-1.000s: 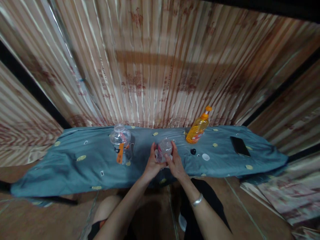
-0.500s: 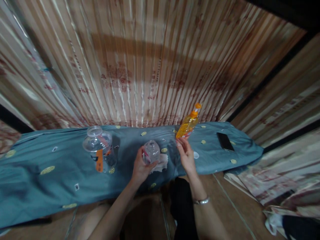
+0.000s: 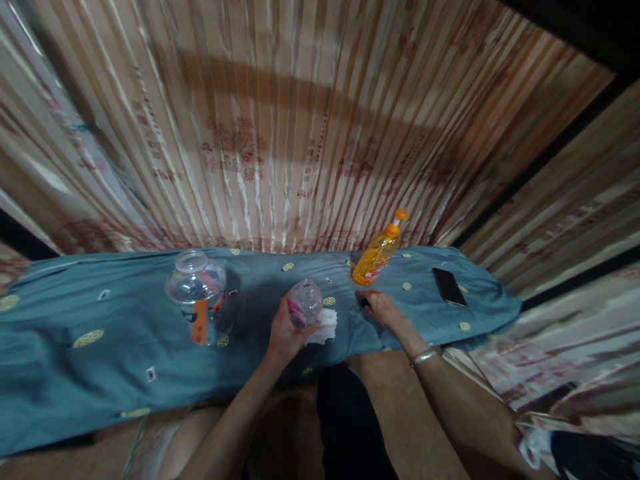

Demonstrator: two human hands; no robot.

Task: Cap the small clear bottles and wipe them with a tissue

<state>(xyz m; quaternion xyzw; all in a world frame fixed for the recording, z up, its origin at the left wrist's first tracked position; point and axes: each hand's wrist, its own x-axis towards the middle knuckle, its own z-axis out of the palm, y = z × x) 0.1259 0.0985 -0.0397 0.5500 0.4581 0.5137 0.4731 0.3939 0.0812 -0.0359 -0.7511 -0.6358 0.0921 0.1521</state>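
My left hand (image 3: pixel 289 333) is wrapped round a small clear plastic bottle (image 3: pixel 307 300) with a pink patch on its side, held over the cloth-covered surface. A crumpled white tissue (image 3: pixel 324 325) lies just beneath and to the right of it. My right hand (image 3: pixel 383 309) rests low on the cloth with its fingers curled together. Something small and dark shows at the fingertips, too blurred to name. Just beyond that hand stands a pump bottle (image 3: pixel 373 263) of orange liquid, which it does not appear to touch.
A large clear plastic jar (image 3: pixel 196 293) with an orange label stands at the left. At the right lies a black phone (image 3: pixel 449 287). The long narrow surface has a teal patterned cloth (image 3: pixel 125 347). A striped curtain (image 3: pixel 280 153) hangs behind it.
My right hand has dropped from beside the pump bottle to the cloth, and its fingers have closed. The white disc near it no longer shows. My left hand keeps hold of the clear bottle.
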